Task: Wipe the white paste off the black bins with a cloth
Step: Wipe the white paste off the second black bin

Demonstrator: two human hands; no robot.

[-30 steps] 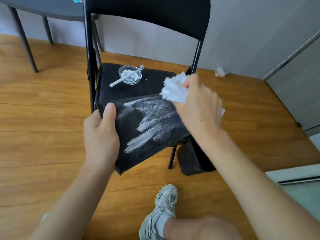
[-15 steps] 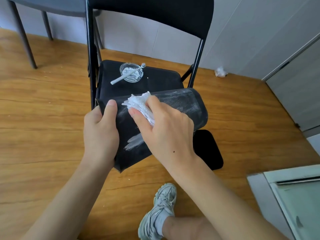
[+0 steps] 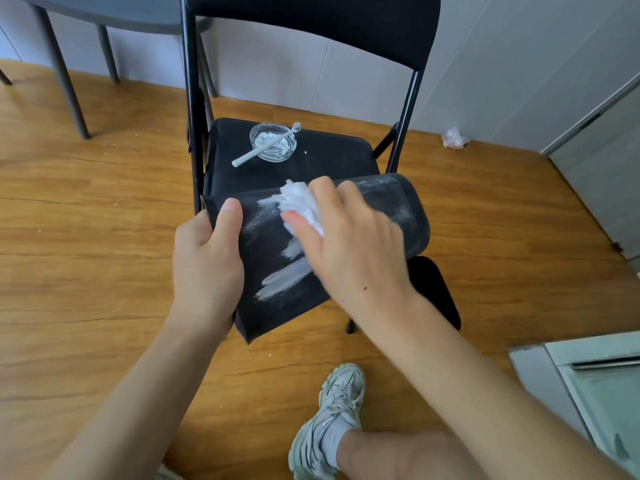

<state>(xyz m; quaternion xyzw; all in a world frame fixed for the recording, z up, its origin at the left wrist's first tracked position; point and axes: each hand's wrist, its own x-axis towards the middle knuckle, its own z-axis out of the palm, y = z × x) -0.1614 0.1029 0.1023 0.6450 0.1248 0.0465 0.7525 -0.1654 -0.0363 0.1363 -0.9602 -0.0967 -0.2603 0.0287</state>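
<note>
Table legs stand far left. Left hand (image 3: 207,261) grips the black bin (image 3: 391,216) at its open end, thumb on top, propping it on the chair (image 3: 332,154) seat edge. Right hand (image 3: 349,251) clutches the cloth (image 3: 299,204) against the paste streaks (image 3: 282,280). The bin looks light, stiff, probably slick. Behind, a glass dish (image 3: 273,143) holds paste and a toothbrush (image 3: 265,145).

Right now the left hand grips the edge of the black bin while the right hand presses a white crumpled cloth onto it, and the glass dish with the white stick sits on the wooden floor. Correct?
Not quite. The head view shows the glass dish with the white stick on the black chair seat, not the floor. The left hand does grip the black bin, and the right hand presses the white crumpled cloth onto it.
</note>
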